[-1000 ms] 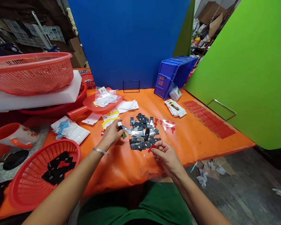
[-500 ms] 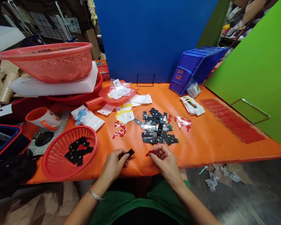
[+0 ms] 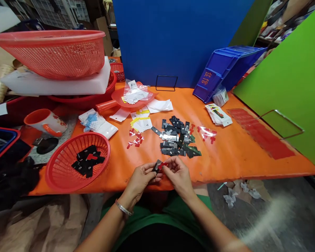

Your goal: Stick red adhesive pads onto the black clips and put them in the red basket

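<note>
grip of left hand pinching black piece; right hand pinching red tab; orange characters on blue crate.

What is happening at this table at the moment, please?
A person's left hand holds a small black piece, and the right hand holds a red piece against it. Beyond them lies a pile of black pieces; a red basket holding more stands to the left.

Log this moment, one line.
left hand: holds black piece | right hand: holds red piece to it | loose pile: beyond both hands
</note>
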Tool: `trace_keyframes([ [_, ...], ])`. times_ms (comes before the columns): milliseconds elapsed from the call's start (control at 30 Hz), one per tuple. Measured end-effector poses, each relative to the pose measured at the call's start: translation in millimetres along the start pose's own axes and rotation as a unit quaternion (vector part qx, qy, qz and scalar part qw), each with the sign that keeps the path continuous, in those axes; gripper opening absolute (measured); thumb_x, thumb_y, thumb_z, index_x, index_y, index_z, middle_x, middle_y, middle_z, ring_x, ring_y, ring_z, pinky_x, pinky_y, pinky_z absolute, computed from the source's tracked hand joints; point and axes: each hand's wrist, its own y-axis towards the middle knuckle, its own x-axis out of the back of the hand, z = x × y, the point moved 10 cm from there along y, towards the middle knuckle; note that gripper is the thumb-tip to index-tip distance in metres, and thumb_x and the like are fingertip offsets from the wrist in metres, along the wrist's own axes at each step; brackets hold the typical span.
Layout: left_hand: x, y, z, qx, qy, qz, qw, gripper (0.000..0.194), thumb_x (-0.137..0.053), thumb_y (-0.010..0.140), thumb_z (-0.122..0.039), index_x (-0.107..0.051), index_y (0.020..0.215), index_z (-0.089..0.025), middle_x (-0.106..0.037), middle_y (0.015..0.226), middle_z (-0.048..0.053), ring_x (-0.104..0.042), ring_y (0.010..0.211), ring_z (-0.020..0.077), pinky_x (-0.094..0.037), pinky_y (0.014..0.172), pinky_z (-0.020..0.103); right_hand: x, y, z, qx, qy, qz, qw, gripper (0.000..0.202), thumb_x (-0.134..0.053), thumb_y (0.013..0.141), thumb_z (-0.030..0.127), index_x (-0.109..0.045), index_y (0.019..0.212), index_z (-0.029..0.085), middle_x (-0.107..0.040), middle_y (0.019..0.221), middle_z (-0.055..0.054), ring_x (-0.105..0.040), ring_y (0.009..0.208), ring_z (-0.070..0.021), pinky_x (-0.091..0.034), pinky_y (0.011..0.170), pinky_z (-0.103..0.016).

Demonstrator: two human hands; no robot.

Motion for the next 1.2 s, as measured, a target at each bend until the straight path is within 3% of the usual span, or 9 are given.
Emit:
trace_keyframes([
  [300,-3.7,4.3,1.2,-0.003,0.016,0.025,1.000,0.037,-0.068,0.066,-0.011,-0.065,0.103,-0.008,-0.071,0.089,0.011,-0.068,0.073,0.0156,-0.054,0.066,0.020,-9.0,-3.5,-3.2,-0.007,-0.017,0.022,1.000,0.012,-0.062,0.073,0.026,-0.053,0.077,0.019,-0.049,0.063,0.004,-0.042,0.052,-0.0088,-0.035,0.045,-0.020],
  [1200,-5.1,2.3,-0.2,-0.002,-0.001,0.020,1.000,0.036,-0.071,0.066,-0.012,-0.066,0.101,-0.009,-0.069,0.096,0.011,-0.068,0.073,0.0146,-0.054,0.066,0.020,-8.9,-3.1,-14.0,-0.020,-0.010,0.013,1.000,0.012,-0.062,0.074,0.028,-0.052,0.078,0.021,-0.051,0.065,0.003,-0.045,0.054,-0.0101,-0.043,0.049,-0.022],
])
